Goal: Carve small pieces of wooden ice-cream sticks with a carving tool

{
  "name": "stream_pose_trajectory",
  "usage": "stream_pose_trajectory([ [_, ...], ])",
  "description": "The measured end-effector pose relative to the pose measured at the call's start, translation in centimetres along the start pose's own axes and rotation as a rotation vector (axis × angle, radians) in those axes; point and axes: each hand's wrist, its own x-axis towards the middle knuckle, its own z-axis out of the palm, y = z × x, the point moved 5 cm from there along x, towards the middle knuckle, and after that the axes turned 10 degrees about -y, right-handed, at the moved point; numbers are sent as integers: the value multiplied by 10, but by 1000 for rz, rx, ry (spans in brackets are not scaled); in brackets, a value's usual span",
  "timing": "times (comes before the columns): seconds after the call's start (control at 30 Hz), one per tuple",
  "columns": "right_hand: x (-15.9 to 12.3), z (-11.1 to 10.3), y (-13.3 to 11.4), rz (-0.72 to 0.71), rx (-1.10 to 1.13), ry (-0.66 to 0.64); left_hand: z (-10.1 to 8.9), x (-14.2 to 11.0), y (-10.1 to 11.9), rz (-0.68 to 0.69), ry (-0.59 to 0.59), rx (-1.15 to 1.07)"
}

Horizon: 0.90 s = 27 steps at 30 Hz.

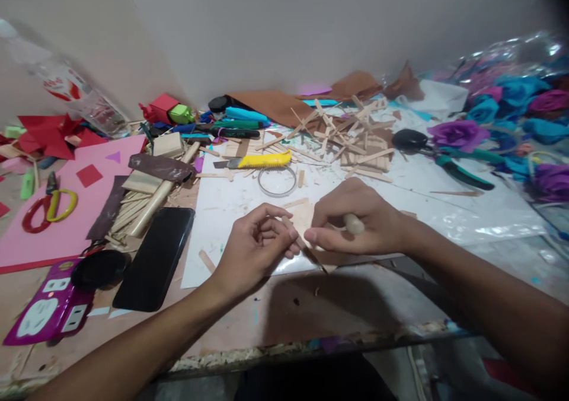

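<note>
Fingers of the left hand are pinching a thin wooden stick over the near edge of a white sheet. The right hand is gripping a pale round-ended handle just beside it

The left arm is stretched forward, and its hand is turned inward. The left hand is curled, with the thumb pressed close to the fingers. The right arm is reached in from the side. The right hand is folded, its thumb pointed at the left hand.
</note>
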Motion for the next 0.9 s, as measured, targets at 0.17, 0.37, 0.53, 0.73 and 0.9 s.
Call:
stream_pose_trajectory([
  [0.17, 0, -2, 4, 70, 19, 39, -5, 2, -1, -32, 47, -109],
  [0.37, -4, 6, 20, 198, -196, -146, -14, 4, -4, -49, 120, -254],
  [0.53, -8, 9, 29, 216, -224, -267, -12, 3, -3, -26, 114, -263],
  [0.73, -11, 0, 32, 160, -278, -267, -13, 3, -2, -20, 110, -162],
  [0.9, -11, -7, 33, 176, -367, -283, -18, 0, -5, 15, 38, 243],
])
